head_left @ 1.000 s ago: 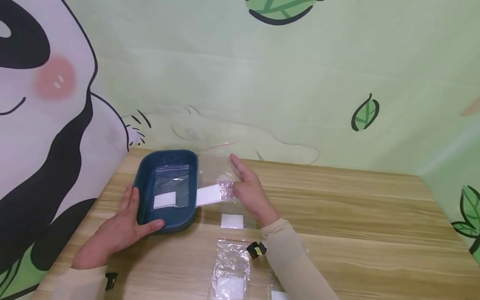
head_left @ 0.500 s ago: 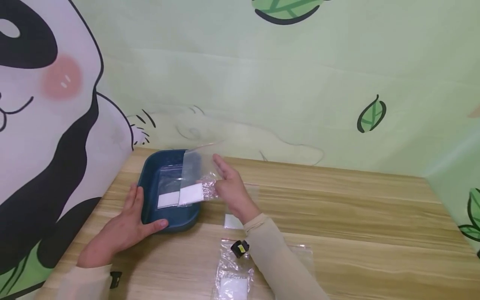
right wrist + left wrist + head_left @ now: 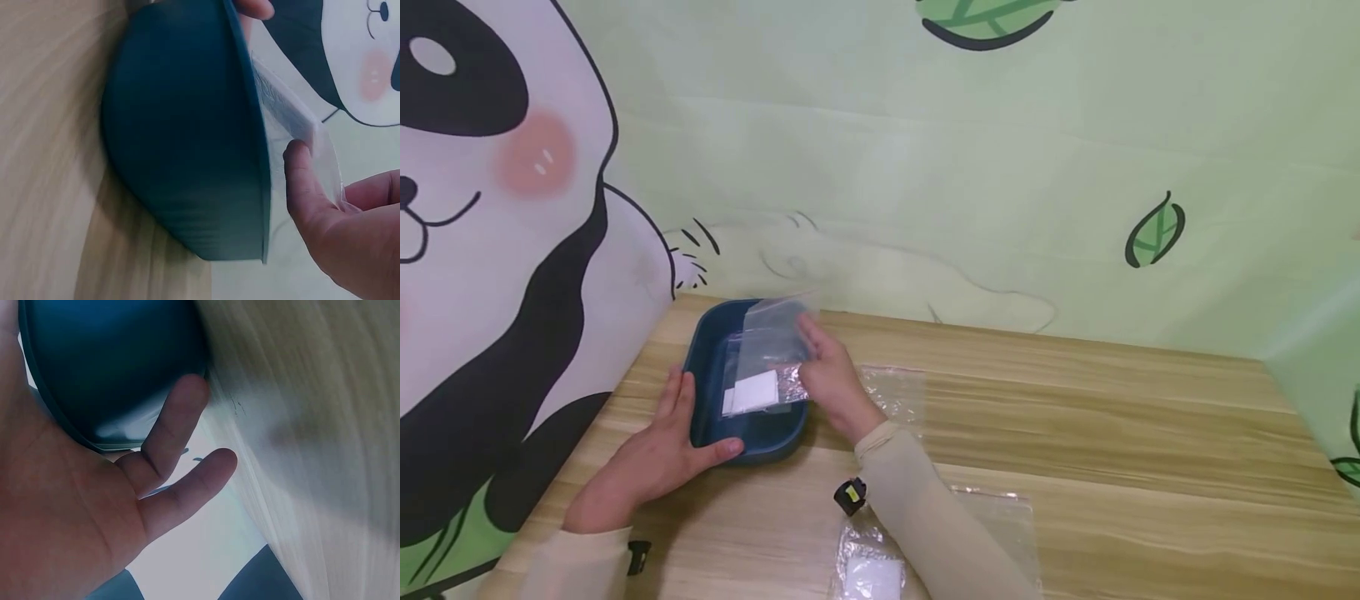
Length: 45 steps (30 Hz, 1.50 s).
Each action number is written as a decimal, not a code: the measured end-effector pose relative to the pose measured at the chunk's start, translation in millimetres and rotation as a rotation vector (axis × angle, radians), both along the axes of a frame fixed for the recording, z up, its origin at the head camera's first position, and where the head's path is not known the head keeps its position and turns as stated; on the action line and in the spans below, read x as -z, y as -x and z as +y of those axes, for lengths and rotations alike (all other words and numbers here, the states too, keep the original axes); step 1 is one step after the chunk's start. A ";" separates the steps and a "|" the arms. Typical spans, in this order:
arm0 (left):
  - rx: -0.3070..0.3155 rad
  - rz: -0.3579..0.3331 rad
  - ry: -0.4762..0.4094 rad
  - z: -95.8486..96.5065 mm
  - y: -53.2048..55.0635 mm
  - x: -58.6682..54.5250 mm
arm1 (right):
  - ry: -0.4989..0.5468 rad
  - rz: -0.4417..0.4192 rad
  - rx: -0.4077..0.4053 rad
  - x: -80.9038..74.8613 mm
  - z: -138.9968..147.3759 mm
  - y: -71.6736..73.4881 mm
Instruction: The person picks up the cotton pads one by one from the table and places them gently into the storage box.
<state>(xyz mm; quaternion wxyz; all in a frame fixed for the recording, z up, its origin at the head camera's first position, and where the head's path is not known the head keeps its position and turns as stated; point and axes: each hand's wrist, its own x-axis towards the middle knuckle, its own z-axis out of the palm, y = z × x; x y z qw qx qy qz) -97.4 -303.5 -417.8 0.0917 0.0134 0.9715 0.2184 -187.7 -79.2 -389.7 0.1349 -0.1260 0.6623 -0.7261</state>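
Note:
My right hand [image 3: 835, 383] pinches a clear zip-lock bag [image 3: 767, 337] by its right side, above the blue tray. A flat white piece [image 3: 757, 389] shows inside that bag. In the right wrist view the bag [image 3: 331, 165] is beside the tray's rim, between thumb and fingers. Another bag with a white piece [image 3: 727, 402] lies in the tray, largely covered by the held one. My left hand [image 3: 651, 454] rests against the left side of the tray [image 3: 778, 452], thumb at the near rim. Two of its fingers extend loosely beside the tray wall [image 3: 119, 369] in the left wrist view.
Several more clear bags lie on the wooden table [image 3: 1075, 417]: one bag [image 3: 898, 387] right of the tray, one with a white piece [image 3: 874, 577] near the front, and one bag [image 3: 1000, 525] partly under the right sleeve. A panda-printed backdrop [image 3: 962, 167] stands behind.
My right hand has carried the bag leftward from beside the tray to over it. The left hand has stayed at the tray. The head view has shifted slightly.

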 end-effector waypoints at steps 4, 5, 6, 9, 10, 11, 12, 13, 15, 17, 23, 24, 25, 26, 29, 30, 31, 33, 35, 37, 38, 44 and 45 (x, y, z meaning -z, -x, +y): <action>0.002 0.002 -0.004 -0.6 -0.4 -0.7 | 0.017 0.000 -0.011 2.3 -15.6 0.9; 0.002 0.003 -0.005 -0.8 -0.5 -0.8 | 0.022 0.000 -0.018 3.2 -19.2 1.4; 0.003 0.004 -0.006 -0.8 -0.6 -1.0 | 0.025 -0.005 -0.022 4.1 -22.7 2.0; 0.002 0.004 -0.013 -0.3 -1.1 -0.9 | 0.017 -0.027 -0.025 6.0 -31.0 3.9; 0.003 0.008 -0.014 -0.2 -1.2 -0.8 | 0.017 -0.041 -0.025 6.5 -33.5 4.6; 0.004 0.011 -0.016 -0.3 -1.4 -0.7 | 0.018 -0.058 -0.024 7.3 -35.8 5.3; 0.004 0.013 -0.020 0.0 -1.6 -0.8 | 0.013 -0.074 -0.016 7.9 -37.9 6.0; 0.004 0.016 -0.023 0.1 -1.8 -0.8 | 0.005 -0.086 -0.010 8.3 -40.0 6.6; 0.003 0.020 -0.027 0.0 -2.0 -1.0 | -0.010 -0.102 0.008 9.7 -44.8 8.2; 0.007 0.027 -0.032 0.4 -1.8 -1.2 | -0.031 -0.102 0.039 11.5 -48.7 9.7; 0.005 0.034 -0.037 0.6 -0.9 -1.9 | -0.129 -0.091 0.135 14.3 -59.1 12.1; 0.003 0.033 -0.036 0.6 -1.0 -1.9 | -0.144 -0.091 0.145 14.4 -60.3 12.0; 0.001 0.032 -0.035 0.6 -1.0 -1.9 | -0.163 -0.092 0.148 14.5 -61.3 11.9; 0.000 0.031 -0.033 0.5 -1.2 -1.8 | -0.179 -0.090 0.152 14.4 -62.2 11.7; -0.003 0.027 -0.033 0.0 -2.1 -1.7 | -0.235 -0.085 0.157 15.4 -64.8 11.2; -0.003 0.027 -0.033 -0.3 -2.4 -1.6 | -0.257 -0.079 0.158 15.8 -65.7 10.9; -0.003 0.027 -0.035 -0.3 -2.5 -1.8 | -0.278 -0.072 0.156 16.0 -66.1 10.8; -0.003 0.025 -0.036 -0.2 -2.6 -1.7 | -0.315 -0.056 0.156 16.4 -67.0 10.4; -0.003 0.024 -0.037 -0.6 -2.9 -0.8 | -0.338 -0.041 0.156 16.3 -68.2 9.4; -0.004 0.021 -0.038 -0.9 -2.8 -0.3 | -0.359 -0.029 0.161 15.6 -68.7 8.8; -0.005 0.021 -0.037 -1.0 -2.7 0.0 | -0.371 -0.026 0.164 15.0 -69.0 8.7; -0.006 0.026 -0.034 -0.8 -2.4 -0.3 | -0.439 0.035 0.185 10.3 -69.4 8.4; -0.007 0.027 -0.033 -0.8 -2.5 -0.5 | -0.441 0.047 0.185 9.0 -69.3 7.9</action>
